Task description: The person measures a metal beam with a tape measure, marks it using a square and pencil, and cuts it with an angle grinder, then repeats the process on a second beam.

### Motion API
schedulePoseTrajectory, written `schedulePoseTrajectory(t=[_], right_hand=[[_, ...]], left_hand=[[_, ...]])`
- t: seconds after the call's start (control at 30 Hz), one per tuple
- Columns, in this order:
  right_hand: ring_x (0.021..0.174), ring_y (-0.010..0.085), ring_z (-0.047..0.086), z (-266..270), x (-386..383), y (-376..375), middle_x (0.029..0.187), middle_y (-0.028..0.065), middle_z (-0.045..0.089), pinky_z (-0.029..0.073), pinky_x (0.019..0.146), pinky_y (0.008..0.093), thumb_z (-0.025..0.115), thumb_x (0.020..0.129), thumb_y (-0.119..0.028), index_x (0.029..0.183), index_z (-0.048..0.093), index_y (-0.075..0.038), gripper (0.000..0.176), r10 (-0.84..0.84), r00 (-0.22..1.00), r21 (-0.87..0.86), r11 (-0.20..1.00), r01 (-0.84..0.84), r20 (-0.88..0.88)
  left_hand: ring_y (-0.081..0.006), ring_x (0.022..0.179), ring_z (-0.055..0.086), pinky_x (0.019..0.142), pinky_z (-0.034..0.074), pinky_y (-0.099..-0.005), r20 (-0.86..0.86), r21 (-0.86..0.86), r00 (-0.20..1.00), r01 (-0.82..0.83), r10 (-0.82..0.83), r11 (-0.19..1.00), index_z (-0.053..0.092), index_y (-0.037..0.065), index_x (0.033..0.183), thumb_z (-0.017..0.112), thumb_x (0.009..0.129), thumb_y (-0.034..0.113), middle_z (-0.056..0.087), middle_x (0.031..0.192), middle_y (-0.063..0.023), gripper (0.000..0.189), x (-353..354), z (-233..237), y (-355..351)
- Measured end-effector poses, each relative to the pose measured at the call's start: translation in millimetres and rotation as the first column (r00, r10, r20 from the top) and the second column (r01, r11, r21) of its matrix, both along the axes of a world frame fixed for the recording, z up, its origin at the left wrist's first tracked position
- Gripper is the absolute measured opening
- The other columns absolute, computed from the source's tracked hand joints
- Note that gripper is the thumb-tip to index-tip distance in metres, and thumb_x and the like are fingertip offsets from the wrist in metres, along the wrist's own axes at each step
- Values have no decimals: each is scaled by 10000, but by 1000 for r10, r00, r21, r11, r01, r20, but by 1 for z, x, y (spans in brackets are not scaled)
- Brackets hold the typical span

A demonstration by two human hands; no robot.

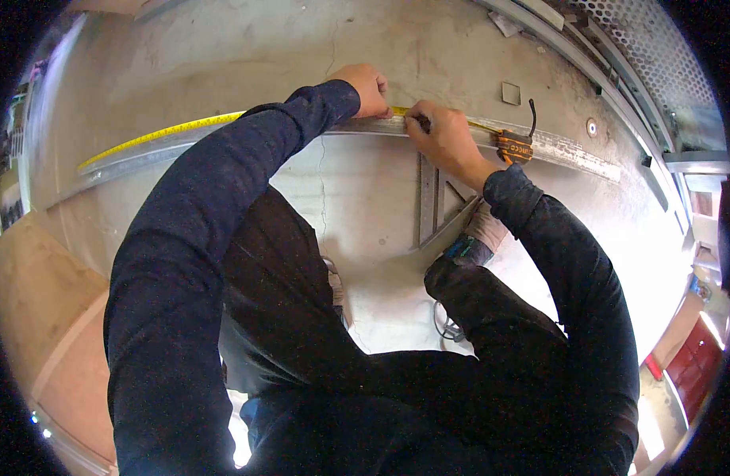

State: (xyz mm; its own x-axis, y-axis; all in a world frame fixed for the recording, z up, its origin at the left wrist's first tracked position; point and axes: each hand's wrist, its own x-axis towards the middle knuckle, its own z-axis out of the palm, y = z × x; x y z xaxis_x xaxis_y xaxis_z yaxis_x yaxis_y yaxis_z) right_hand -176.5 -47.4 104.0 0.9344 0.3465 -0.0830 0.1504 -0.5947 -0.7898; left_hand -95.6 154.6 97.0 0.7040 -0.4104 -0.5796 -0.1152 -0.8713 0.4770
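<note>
Where our left hand point(367, 89) and right hand point(444, 141) curl: exact grips unclear.
Tape blade point(170, 129): uneven pressure could skew it off the metal bar point(159, 148).

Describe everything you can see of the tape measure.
The tape measure has an orange-and-black, plastic-looking case with lettering, and a thin black strap-like piece sticking up beside it. Its yellow, marked blade is pulled out, running along the metal bar past the right hand and left hand, which hide part of it. The case lies on or against the bar; which is unclear.
</note>
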Motion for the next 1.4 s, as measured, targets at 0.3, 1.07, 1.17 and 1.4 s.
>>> schedulePoseTrajectory(t=[0.3,1.07,1.17,1.4], right_hand=[[707,323,694,-1,4,-1,801,201,696,539,679,395,640,887,-123,933,666,2,136,48,999,-98,994,-48,-4],[761,406,672,4,20,5,829,236,683,528,705,447,643,842,-139,917,673,7,167,361,919,-414,820,-395,-160],[763,387,685,21,19,-1,831,224,697,531,703,444,650,857,-171,953,683,0,200,416,861,-293,818,-495,-293],[794,456,662,5,12,-7,883,257,678,523,727,506,618,882,-191,942,645,-6,196,71,997,-135,988,-75,-38]], left_hand=[[-288,830,687,756,539,-406,-29,-17,999,-37,37,999,730,108,817,837,706,336,731,866,-123,275,-1,4,-1],[-285,751,687,718,544,-416,69,-37,997,-19,21,999,711,98,753,846,681,336,719,783,-110,283,-1,-9,-4],[-288,762,687,725,542,-423,71,-27,997,-18,20,999,702,100,748,853,679,359,718,791,-110,307,-2,-7,-5],[-294,786,688,729,542,-428,35,14,999,-23,23,1000,700,116,761,861,673,391,718,799,-105,330,0,-5,-8]])
